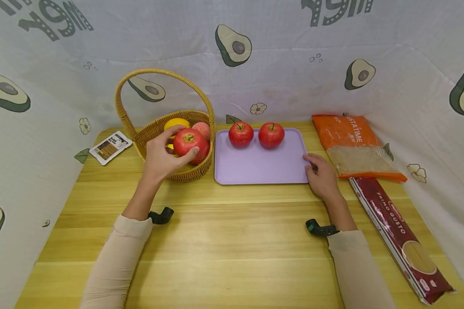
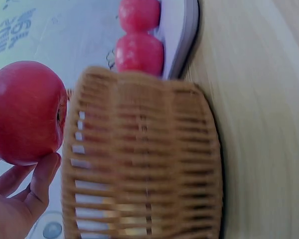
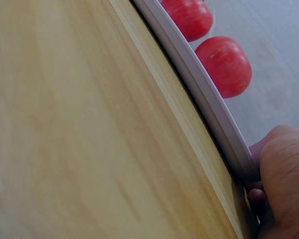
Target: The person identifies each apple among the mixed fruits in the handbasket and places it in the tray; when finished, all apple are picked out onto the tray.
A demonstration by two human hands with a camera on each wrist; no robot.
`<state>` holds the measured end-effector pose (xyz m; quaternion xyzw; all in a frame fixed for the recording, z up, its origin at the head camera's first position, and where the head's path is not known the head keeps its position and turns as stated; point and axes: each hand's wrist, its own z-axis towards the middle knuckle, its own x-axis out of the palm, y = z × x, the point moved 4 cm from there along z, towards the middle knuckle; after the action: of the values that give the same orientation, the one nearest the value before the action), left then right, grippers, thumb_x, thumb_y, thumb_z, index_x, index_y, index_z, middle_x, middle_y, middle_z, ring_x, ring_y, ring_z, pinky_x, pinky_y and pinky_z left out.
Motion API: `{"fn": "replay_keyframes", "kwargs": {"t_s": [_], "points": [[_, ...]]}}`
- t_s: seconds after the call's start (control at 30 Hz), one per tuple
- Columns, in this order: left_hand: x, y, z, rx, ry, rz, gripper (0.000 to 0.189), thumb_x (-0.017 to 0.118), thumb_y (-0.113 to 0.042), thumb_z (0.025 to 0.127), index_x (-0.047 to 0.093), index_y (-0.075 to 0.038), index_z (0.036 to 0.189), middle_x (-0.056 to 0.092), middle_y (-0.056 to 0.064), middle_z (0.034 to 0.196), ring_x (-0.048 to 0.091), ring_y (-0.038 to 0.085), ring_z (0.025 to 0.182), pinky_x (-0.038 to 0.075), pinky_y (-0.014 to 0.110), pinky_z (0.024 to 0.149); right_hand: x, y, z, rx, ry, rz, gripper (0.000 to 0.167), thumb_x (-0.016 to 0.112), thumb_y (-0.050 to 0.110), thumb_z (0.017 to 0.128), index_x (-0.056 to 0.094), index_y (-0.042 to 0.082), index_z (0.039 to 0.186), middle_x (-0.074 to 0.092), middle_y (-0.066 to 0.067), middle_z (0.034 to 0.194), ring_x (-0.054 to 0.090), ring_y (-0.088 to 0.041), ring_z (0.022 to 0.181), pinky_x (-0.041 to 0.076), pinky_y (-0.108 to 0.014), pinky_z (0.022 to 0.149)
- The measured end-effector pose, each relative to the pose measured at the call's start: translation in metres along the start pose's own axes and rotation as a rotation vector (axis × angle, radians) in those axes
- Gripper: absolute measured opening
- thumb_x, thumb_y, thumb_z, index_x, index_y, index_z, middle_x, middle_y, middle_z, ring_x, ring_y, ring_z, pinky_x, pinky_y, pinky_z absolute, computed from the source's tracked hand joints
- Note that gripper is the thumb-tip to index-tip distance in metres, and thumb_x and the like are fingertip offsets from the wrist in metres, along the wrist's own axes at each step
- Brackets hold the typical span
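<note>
My left hand (image 1: 156, 156) holds a red apple (image 1: 187, 141) between thumb and fingers, above the front of a wicker basket (image 1: 191, 175) with a tall handle. Inside the basket are a yellow fruit (image 1: 176, 123), a pinkish round fruit (image 1: 202, 129) and another red one (image 1: 201, 160), partly hidden by the held apple. To the basket's right lies a lilac tray (image 1: 255, 169) with two red apples (image 1: 241, 134) near its back edge. My right hand (image 1: 322, 176) pinches the tray's right rim; in the right wrist view its fingers (image 3: 257, 195) are partly hidden.
An orange and clear bag (image 1: 355, 148) lies right of the tray, with a long dark red pasta packet (image 1: 402, 240) in front of it. A small white packet (image 1: 110, 148) lies left of the basket. A patterned cloth (image 1: 278, 81) hangs behind the wooden table (image 1: 232, 244).
</note>
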<state>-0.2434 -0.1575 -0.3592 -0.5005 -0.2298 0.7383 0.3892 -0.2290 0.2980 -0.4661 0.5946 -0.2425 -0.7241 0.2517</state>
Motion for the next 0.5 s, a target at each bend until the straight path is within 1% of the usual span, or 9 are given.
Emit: {"fn": "replay_keyframes", "kwargs": {"t_s": [0.13, 0.27, 0.4, 0.5], "points": [[0.009, -0.01, -0.002, 0.023, 0.026, -0.003, 0.063, 0.083, -0.049, 0.078, 0.066, -0.021, 0.132, 0.072, 0.002, 0.123, 0.071, 0.023, 0.091, 0.063, 0.041, 0.074, 0.001, 0.0, 0.0, 0.007, 0.005, 0.004, 0.041, 0.049, 0.01, 0.104, 0.059, -0.002, 0.142, 0.052, -0.023, 0.151, 0.054, -0.041, 0.127, 0.044, -0.058, 0.106], [0.021, -0.019, -0.001, 0.057, 0.045, -0.026, 0.063, 0.083, -0.047, 0.078, 0.067, -0.021, 0.133, 0.073, 0.004, 0.121, 0.071, 0.025, 0.093, 0.063, 0.044, 0.079, 0.001, 0.0, 0.001, 0.013, 0.006, 0.01, 0.041, 0.05, 0.01, 0.104, 0.059, -0.002, 0.142, 0.052, -0.023, 0.151, 0.053, -0.042, 0.13, 0.044, -0.059, 0.107], [0.038, -0.029, -0.001, 0.084, 0.075, -0.066, 0.061, 0.083, -0.043, 0.077, 0.068, -0.022, 0.131, 0.073, 0.003, 0.121, 0.07, 0.023, 0.098, 0.063, 0.043, 0.084, 0.001, 0.0, 0.001, 0.01, 0.007, 0.01, 0.041, 0.05, 0.01, 0.104, 0.059, -0.002, 0.142, 0.052, -0.023, 0.151, 0.053, -0.043, 0.131, 0.044, -0.059, 0.107], [0.053, -0.036, -0.001, 0.108, 0.11, -0.089, 0.059, 0.083, -0.042, 0.078, 0.067, -0.021, 0.131, 0.072, 0.001, 0.122, 0.069, 0.019, 0.101, 0.062, 0.04, 0.086, 0.001, -0.001, 0.001, 0.01, 0.01, 0.006, 0.041, 0.049, 0.01, 0.104, 0.058, -0.003, 0.142, 0.052, -0.023, 0.151, 0.053, -0.043, 0.131, 0.043, -0.059, 0.108]]}}
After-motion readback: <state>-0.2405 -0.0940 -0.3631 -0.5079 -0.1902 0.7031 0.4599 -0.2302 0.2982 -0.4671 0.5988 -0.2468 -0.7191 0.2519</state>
